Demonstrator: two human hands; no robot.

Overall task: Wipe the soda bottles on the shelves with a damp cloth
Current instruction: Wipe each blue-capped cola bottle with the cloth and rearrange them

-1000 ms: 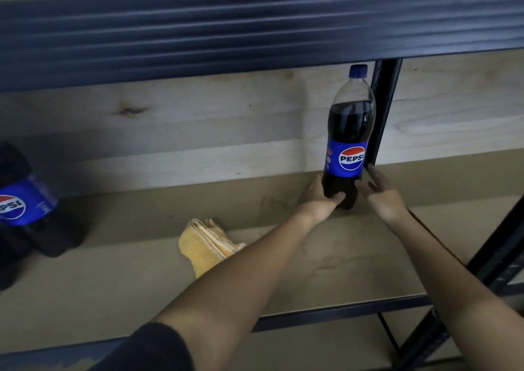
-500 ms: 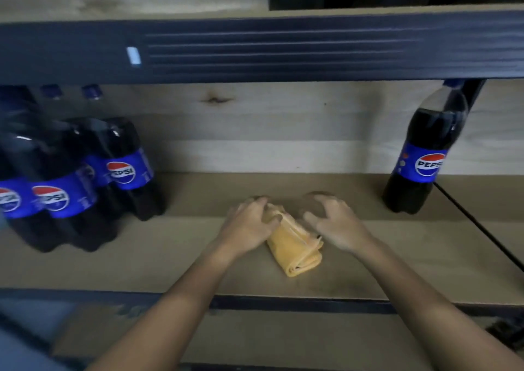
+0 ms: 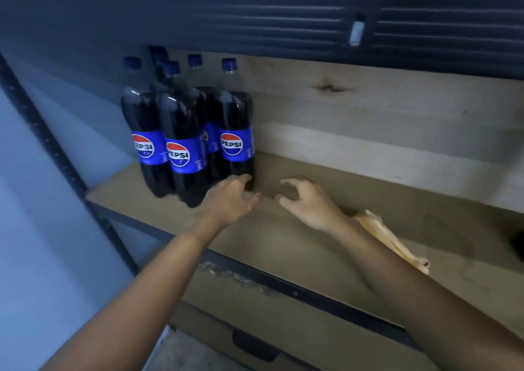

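Hands, left hand and right hand, loosely spread and holding nothing, hover mid-frame beside Pepsi bottles; yellow cloth lies lower right.

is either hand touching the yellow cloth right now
Apart. The head view shows both the left hand and right hand empty, ahead of the yellow cloth, which lies behind the right forearm.

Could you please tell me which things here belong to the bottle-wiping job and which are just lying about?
Belongs to the job:
- Pepsi bottles
- yellow cloth
- left hand, right hand, both holding nothing

Just there:
- shelf board
- white tag on the upper shelf beam
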